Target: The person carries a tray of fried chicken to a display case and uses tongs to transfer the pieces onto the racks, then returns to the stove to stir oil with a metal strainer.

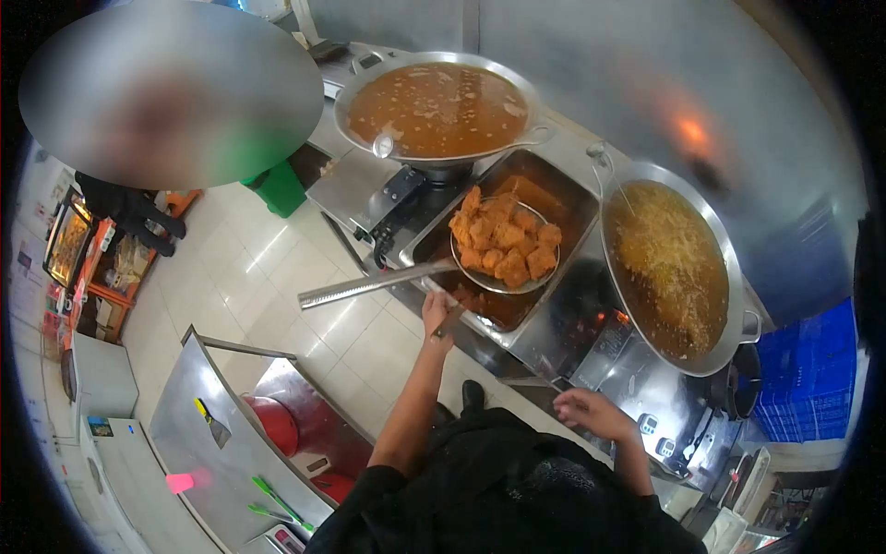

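A round strainer (469,276) piled with fried chicken pieces (506,242) rests in a rectangular steel tray (420,242) of brown oil. Its long metal handle (374,283) sticks out to the left over the floor. Just below the handle, at the tray's near corner, my left hand (437,317) is closed around a short, dull metallic piece whose kind I cannot make out. My right hand (595,413) hovers by the counter's front edge with curled fingers; a thin metal end shows at its fingertips, too small to name.
A wide wok of oil (438,106) stands behind the tray. Another wok (669,268), bubbling with frying food, is at right beside a blue crate (808,369). A steel table (189,406) with a scraper and green tongs is at left. A blurred person stands at upper left.
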